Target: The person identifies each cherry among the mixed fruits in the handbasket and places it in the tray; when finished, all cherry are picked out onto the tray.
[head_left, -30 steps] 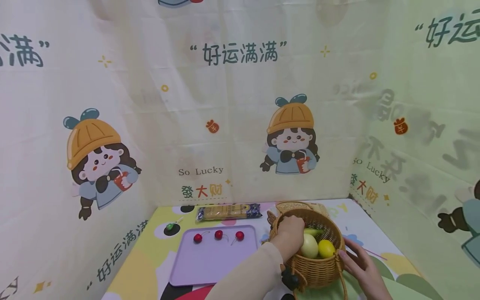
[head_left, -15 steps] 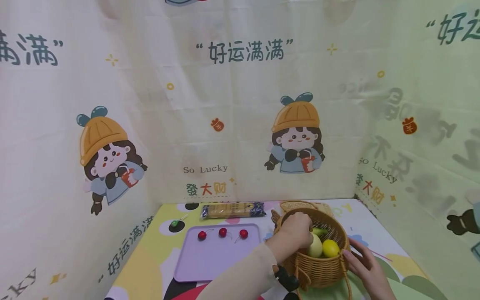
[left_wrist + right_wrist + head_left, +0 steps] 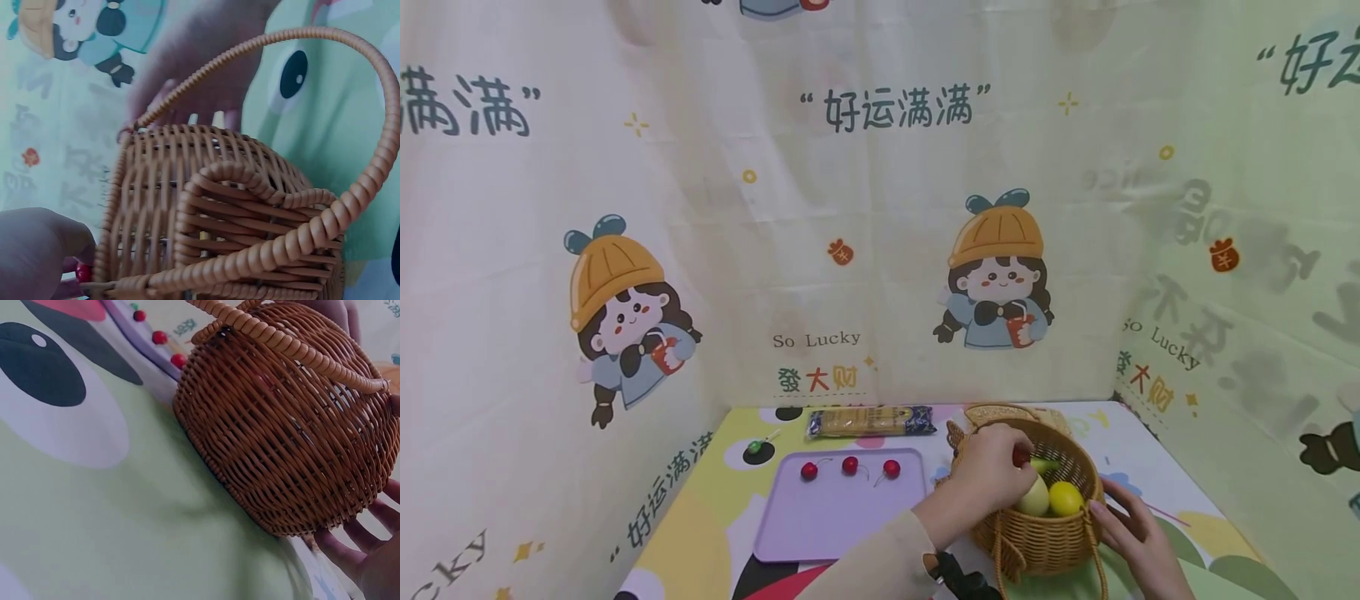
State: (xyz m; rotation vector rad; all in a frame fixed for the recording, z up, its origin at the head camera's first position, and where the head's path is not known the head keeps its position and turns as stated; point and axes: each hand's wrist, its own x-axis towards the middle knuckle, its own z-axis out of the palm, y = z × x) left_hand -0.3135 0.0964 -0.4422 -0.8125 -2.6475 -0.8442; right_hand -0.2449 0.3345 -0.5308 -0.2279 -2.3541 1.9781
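My left hand (image 3: pixel 988 467) is over the wicker basket (image 3: pixel 1048 542), pinching a red cherry (image 3: pixel 83 273) between thumb and fingers at the rim. Inside the basket lie a pale green round fruit (image 3: pixel 1034 497), a yellow lemon (image 3: pixel 1066 499) and a green-yellow piece (image 3: pixel 1045 467) partly covered by the hand. My right hand (image 3: pixel 1138 542) rests against the basket's right side, its fingers extended along the outside and the thumb near the rim. On the purple tray (image 3: pixel 835 533), left of the basket, three red cherries (image 3: pixel 850 466) stand in a row.
Behind the tray lies a packet of noodles (image 3: pixel 871 421). A small green item with a stem (image 3: pixel 755 447) is at the back left. The basket's looped handle (image 3: pixel 369 187) hangs down its near side. Printed cloth walls (image 3: pixel 880 250) enclose the table.
My left hand has lifted slightly inside the basket, and a red cherry now shows at its fingertips. The right hand stays at the basket's side. The head view has shifted a little.
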